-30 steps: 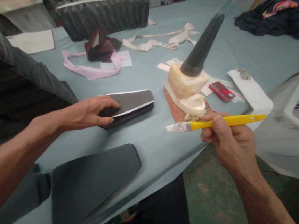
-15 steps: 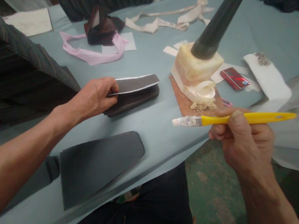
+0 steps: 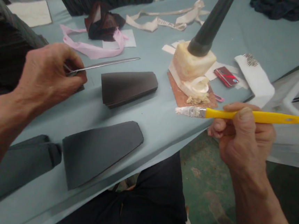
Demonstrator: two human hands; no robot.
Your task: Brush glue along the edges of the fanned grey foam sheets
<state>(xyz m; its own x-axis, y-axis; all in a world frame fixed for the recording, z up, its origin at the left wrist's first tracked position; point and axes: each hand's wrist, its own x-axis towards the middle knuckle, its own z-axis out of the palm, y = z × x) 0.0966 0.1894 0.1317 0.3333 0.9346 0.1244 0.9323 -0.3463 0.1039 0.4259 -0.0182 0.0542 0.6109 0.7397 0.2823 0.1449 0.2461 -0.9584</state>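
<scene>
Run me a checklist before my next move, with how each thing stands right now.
1. Thin piece secure in the left hand: ok, pinched at one end.
2. Thin piece apart from the brown stack: ok, a gap shows between them.
3. Yellow brush gripped in the right hand: ok.
4. Bristles coated: ok, whitish stuff covers them.
5. Coating wet: cannot tell.
6. Thin piece's faces clean: cannot tell, it shows nearly edge-on.

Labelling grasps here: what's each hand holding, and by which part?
Left hand: a thin, pale-edged dark piece, pinched at one end. Right hand: the yellow brush, by its handle.
</scene>
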